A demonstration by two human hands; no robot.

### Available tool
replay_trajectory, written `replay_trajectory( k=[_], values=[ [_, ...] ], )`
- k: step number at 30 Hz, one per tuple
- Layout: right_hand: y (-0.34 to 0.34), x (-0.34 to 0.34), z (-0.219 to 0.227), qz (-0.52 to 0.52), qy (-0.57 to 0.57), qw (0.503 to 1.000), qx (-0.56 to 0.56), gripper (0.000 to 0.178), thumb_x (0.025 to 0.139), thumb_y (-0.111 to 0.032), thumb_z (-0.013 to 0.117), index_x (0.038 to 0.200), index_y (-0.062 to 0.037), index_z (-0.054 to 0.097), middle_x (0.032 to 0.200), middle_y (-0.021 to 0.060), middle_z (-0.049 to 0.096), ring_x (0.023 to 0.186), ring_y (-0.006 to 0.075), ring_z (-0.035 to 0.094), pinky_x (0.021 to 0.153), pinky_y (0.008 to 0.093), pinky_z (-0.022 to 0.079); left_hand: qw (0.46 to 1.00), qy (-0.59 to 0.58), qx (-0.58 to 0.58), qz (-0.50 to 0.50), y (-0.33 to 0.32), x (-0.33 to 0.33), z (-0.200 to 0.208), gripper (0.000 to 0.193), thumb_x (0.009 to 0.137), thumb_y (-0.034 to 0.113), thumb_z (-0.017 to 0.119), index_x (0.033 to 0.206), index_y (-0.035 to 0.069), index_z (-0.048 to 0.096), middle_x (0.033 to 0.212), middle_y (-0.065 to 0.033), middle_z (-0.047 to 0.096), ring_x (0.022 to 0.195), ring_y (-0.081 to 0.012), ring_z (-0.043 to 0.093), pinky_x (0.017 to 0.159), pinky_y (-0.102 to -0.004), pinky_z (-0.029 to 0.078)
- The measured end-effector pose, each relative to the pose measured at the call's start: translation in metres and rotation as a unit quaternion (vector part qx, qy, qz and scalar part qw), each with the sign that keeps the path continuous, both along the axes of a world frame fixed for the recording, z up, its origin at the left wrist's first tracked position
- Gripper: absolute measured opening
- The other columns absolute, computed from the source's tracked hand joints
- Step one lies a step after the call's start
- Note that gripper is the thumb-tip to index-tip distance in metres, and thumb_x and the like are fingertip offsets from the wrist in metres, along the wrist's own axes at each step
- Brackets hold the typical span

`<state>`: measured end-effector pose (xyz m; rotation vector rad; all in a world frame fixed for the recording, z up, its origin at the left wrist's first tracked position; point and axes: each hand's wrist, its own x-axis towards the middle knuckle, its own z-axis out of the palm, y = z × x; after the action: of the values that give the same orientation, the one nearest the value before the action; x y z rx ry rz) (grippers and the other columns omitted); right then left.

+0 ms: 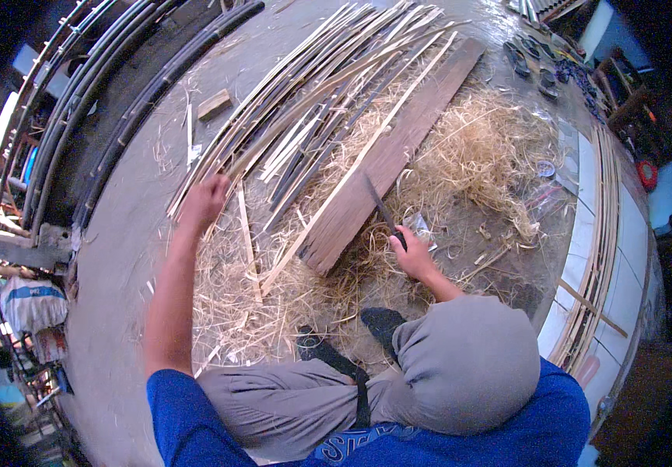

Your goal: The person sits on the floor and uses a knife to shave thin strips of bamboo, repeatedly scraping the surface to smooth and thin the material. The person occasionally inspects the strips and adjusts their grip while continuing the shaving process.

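Note:
My left hand (pixel 208 198) is closed at the near end of the fanned pile of split bamboo strips (pixel 305 86), gripping a bamboo strip (pixel 289 123) that runs away to the upper right. The fingers partly hide the grip. In my right hand (pixel 412 255) is a knife (pixel 380 204) with a dark handle. Its narrow blade points away from me, over the brown wooden plank (pixel 421 117). That plank lies slantwise in front of my feet, and one long pale strip (pixel 351 170) rests along its left edge.
Curly bamboo shavings (pixel 491 148) heap right of the plank and spread around my feet. Dark bamboo poles (pixel 157 93) lie at the left. More long strips (pixel 596 257) rest on white tiles at the right. A small wood block (pixel 214 104) and sandals (pixel 516 58) are farther off.

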<state>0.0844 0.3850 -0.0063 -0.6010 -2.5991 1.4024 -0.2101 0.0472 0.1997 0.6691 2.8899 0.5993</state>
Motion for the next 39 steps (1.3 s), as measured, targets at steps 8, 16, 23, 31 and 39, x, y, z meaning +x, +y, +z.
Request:
replay_trajectory(
  k=[8, 16, 23, 31, 39],
  values=[
    [-0.001, 0.006, 0.005, 0.007, -0.027, 0.999, -0.028, 0.048, 0.093, -0.036, 0.053, 0.128, -0.0035, 0.047, 0.113, 0.025, 0.059, 0.103, 0.0371, 0.06, 0.087, 0.0395, 0.046, 0.998, 0.005, -0.011, -0.057, -0.016, 0.026, -0.063, 0.035, 0.089, 0.035, 0.058, 0.106, 0.005, 0.065, 0.09, -0.0207, 0.066, 0.089, -0.0373, 0.064, 0.076, -0.0423, 0.049],
    [0.002, 0.006, 0.002, -0.023, 0.023, 0.993, -0.113, 0.043, 0.089, -0.025, 0.062, 0.122, -0.0044, 0.044, 0.08, 0.0091, 0.059, 0.061, 0.016, 0.059, 0.055, 0.0311, 0.048, 0.975, 0.049, 0.218, 0.007, 0.015, 0.023, -0.007, 0.025, 0.091, 0.026, 0.061, 0.093, 0.001, 0.065, 0.067, -0.0023, 0.06, 0.06, -0.0074, 0.051, 0.055, -0.0247, 0.042],
    [-0.026, 0.003, 0.05, 0.01, 0.043, 0.931, -0.362, 0.038, 0.089, -0.02, 0.062, 0.119, -0.004, 0.047, 0.077, 0.0044, 0.058, 0.061, 0.0114, 0.057, 0.054, 0.0288, 0.049, 0.879, -0.464, 0.109, -0.024, 0.031, 0.071, -0.087, 0.031, 0.091, 0.036, 0.06, 0.091, 0.004, 0.059, 0.066, -0.0015, 0.055, 0.054, -0.0103, 0.051, 0.047, -0.0266, 0.043],
    [-0.067, 0.012, 0.038, 0.023, -0.181, 0.777, -0.602, 0.028, 0.096, -0.025, 0.05, 0.118, -0.01, 0.044, 0.083, 0.0063, 0.058, 0.065, 0.0159, 0.059, 0.056, 0.031, 0.052, 0.935, -0.063, -0.241, -0.253, 0.127, 0.046, -0.114, 0.035, 0.086, 0.035, 0.055, 0.088, 0.002, 0.069, 0.09, -0.0205, 0.066, 0.087, -0.0384, 0.064, 0.075, -0.0475, 0.052],
    [-0.078, 0.011, 0.045, 0.154, -0.175, 0.901, -0.367, 0.04, 0.094, -0.018, 0.052, 0.129, 0.0005, 0.044, 0.117, 0.0114, 0.057, 0.1, 0.0193, 0.058, 0.086, 0.033, 0.048, 0.998, 0.032, 0.016, 0.059, 0.276, 0.091, -0.198, 0.033, 0.087, 0.034, 0.058, 0.088, 0.003, 0.069, 0.105, -0.0203, 0.062, 0.101, -0.0324, 0.059, 0.083, -0.0433, 0.049]
  ],
)
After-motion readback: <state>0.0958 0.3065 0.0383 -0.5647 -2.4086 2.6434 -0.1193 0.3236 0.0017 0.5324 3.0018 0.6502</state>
